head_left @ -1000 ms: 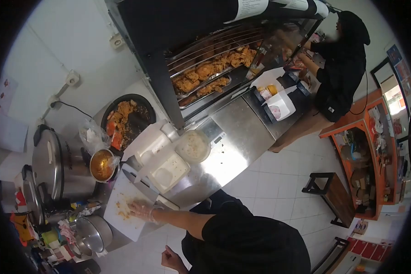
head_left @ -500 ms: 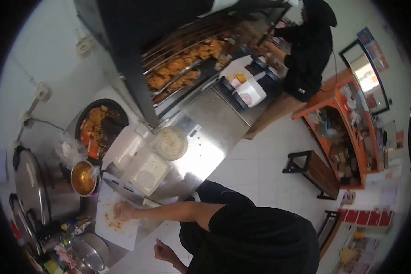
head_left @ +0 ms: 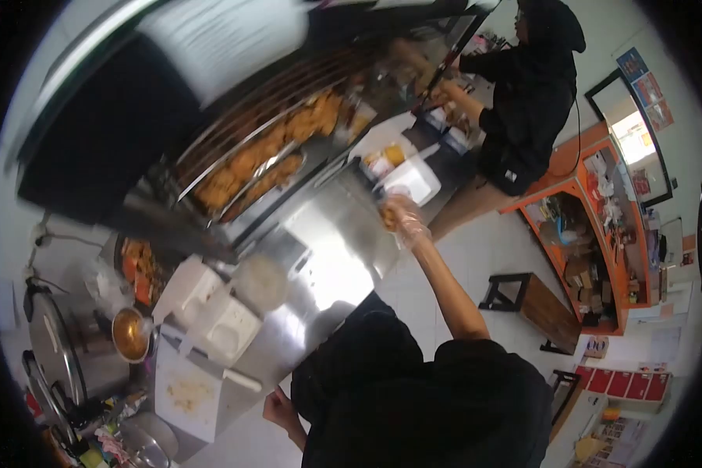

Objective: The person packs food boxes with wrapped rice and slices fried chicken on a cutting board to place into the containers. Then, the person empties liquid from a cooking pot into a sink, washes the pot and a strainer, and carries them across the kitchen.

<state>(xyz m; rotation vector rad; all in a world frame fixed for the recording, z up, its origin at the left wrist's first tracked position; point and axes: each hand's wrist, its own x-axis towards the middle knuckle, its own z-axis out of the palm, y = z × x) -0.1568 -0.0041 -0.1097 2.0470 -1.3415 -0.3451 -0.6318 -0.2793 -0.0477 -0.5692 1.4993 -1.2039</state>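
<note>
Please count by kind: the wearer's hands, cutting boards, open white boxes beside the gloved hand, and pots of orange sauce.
Right hand, left hand: 2
Cutting board: 1
Open white box: 1
Sauce pot: 1
Total: 5

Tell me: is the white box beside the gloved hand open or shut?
Open: the white box stands uncovered, with something yellow showing inside.

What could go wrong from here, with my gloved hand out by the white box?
The brown food in your gloved right hand could slip, perhaps onto the counter. That hand might also knock the white box, which is very close. And the white handle, apparently a knife's, lies near the counter's edge, so your left hand could bump it.
</note>
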